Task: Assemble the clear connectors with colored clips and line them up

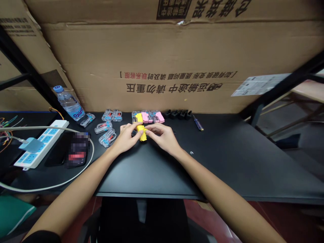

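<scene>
Between both hands, just above the black table, is a small yellow plastic piece (142, 133). My left hand (127, 137) grips it from the left, thumb and fingers closed on it. From the other side, the thumb and fingertips of my right hand (163, 136) pinch its right edge. Right behind it lies a row of clear plastic parts with yellow and pink pieces (152, 117). Several clear plastic parts with blue and red bits inside (107, 136) lie left of my left hand. Black plastic pieces (178, 114) stand in a row behind my right hand.
A screwdriver (198, 123) lies at the back right of the table (227, 162). On the left are a water bottle (71, 104), a power strip (42, 145), a phone (78, 150) and a looping white cable (92, 148). Cardboard (152, 50) walls off the back.
</scene>
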`<state>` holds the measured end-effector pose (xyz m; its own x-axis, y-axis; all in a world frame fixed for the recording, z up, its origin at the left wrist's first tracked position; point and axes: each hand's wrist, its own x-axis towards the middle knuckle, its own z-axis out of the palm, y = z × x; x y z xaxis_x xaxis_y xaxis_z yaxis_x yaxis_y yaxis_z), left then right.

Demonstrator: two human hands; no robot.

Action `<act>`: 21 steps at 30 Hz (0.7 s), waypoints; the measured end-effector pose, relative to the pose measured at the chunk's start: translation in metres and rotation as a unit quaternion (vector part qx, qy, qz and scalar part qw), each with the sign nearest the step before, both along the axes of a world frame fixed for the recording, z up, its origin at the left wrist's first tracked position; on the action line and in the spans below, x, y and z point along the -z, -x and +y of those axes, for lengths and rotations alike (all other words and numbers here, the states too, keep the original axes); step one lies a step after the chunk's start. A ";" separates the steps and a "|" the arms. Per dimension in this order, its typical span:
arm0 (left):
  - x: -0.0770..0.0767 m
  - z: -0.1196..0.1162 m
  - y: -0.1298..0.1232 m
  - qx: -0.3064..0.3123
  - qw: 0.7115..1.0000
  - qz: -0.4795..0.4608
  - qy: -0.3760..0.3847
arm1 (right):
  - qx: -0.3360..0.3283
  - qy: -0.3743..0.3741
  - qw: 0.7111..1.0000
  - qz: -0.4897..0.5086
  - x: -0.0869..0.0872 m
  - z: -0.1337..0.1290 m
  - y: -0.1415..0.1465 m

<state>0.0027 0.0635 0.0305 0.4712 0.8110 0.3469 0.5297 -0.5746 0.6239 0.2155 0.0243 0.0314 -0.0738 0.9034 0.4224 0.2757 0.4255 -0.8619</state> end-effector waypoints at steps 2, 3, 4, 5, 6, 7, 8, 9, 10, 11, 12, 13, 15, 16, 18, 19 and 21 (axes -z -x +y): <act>0.000 0.000 0.000 0.001 1.000 0.003 -0.003 | 0.005 0.006 1.000 0.003 0.000 0.001 -0.001; 0.000 0.000 0.001 0.002 1.000 0.004 -0.005 | 0.004 0.007 1.000 0.000 0.000 0.001 -0.001; 0.001 0.000 0.001 0.004 1.000 0.004 -0.008 | 0.002 0.007 1.000 -0.004 -0.001 0.001 -0.002; 0.001 0.001 0.001 0.006 1.000 0.005 -0.012 | -0.001 0.007 1.000 -0.008 -0.001 0.001 -0.002; 0.002 0.001 0.001 0.007 1.000 0.007 -0.015 | -0.003 0.005 1.000 -0.010 -0.001 0.001 -0.002; 0.002 0.001 0.001 0.009 1.000 0.010 -0.018 | -0.003 0.004 1.000 -0.010 -0.001 0.000 -0.002; 0.003 0.001 0.001 0.011 1.000 0.013 -0.021 | -0.002 0.003 1.000 -0.008 -0.001 0.000 -0.002; 0.003 0.000 0.001 0.013 1.000 0.016 -0.023 | 0.000 0.003 1.000 -0.005 -0.001 0.001 -0.003; 0.003 0.000 0.001 0.014 0.999 0.017 -0.025 | 0.001 0.007 1.000 -0.001 0.000 0.001 -0.003; 0.003 -0.001 0.001 0.016 0.999 0.017 -0.028 | -0.001 0.015 1.000 0.005 0.001 0.001 -0.002; 0.003 -0.001 0.001 0.017 0.999 0.015 -0.032 | -0.004 0.026 1.000 0.012 0.001 0.002 -0.002; 0.003 -0.002 0.001 0.019 0.999 0.012 -0.036 | -0.008 0.040 0.999 0.023 0.002 0.002 -0.002; 0.002 -0.003 0.001 0.021 0.999 0.011 -0.044 | -0.015 0.071 0.996 0.053 0.002 0.003 -0.002; 0.001 -0.003 0.001 0.023 0.999 0.011 -0.047 | -0.019 0.085 0.994 0.068 0.002 0.004 -0.002; 0.000 -0.003 0.001 0.025 0.998 0.014 -0.051 | -0.032 0.117 0.989 0.089 0.001 0.005 -0.002; -0.001 -0.004 0.002 0.025 0.998 0.015 -0.053 | -0.042 0.135 0.985 0.095 0.000 0.006 -0.002; -0.001 -0.004 0.003 0.028 0.998 0.019 -0.059 | -0.061 0.168 0.979 0.097 -0.003 0.005 -0.001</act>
<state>0.0001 0.0595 0.0318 0.5291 0.7375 0.4198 0.5171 -0.6724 0.5297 0.2166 0.0292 0.0343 -0.1382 0.9830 0.1206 0.0575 0.1295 -0.9899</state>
